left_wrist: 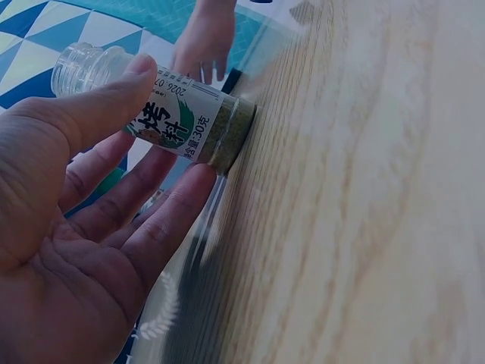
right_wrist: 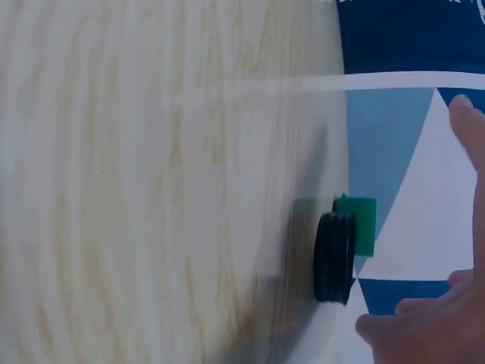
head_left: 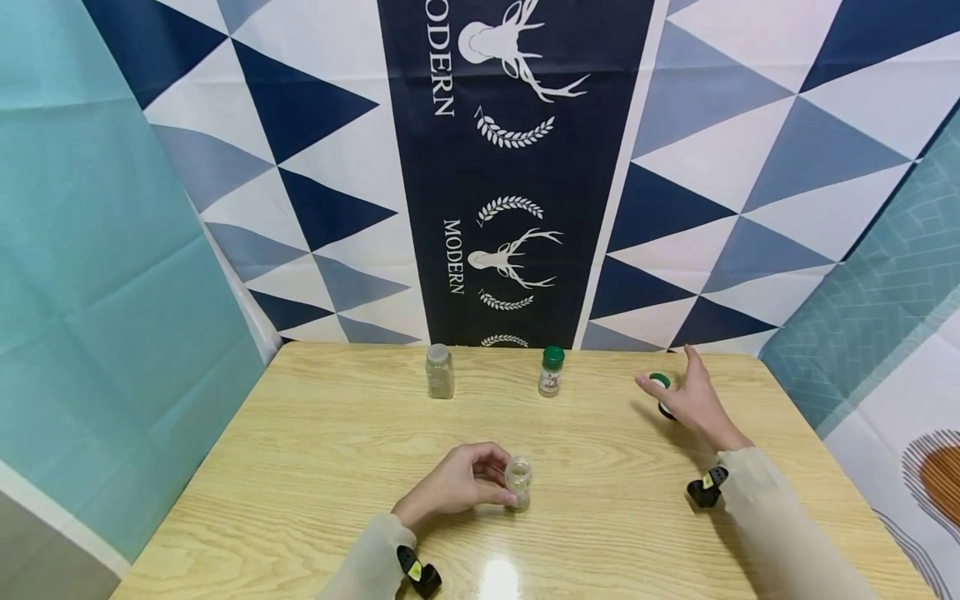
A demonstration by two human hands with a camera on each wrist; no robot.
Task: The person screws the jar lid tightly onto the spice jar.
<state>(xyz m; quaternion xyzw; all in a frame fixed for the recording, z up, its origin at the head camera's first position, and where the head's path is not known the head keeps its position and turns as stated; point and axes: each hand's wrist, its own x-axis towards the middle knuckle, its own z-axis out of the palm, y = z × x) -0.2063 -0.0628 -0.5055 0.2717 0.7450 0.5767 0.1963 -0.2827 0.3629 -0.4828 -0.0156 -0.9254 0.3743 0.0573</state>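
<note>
In the head view my left hand [head_left: 463, 481] grips a small glass spice jar [head_left: 518, 485] low over the near middle of the table. The left wrist view shows the jar's bare threaded mouth, its printed label and greenish-brown seasoning at the base. Thumb and fingertips pinch its sides. My right hand [head_left: 699, 402] is over the table's right side, thumb and index finger spread wide, holding nothing. By it are a green cap [right_wrist: 365, 226] and a round black lid-like piece [right_wrist: 333, 258]; the hand partly hides them in the head view.
At the back of the wooden table [head_left: 360, 433] stand a clear jar with a greyish lid [head_left: 440, 375] and a green-capped spice jar [head_left: 551, 373]. Patterned cloth [head_left: 517, 175] hangs behind the table's far edge.
</note>
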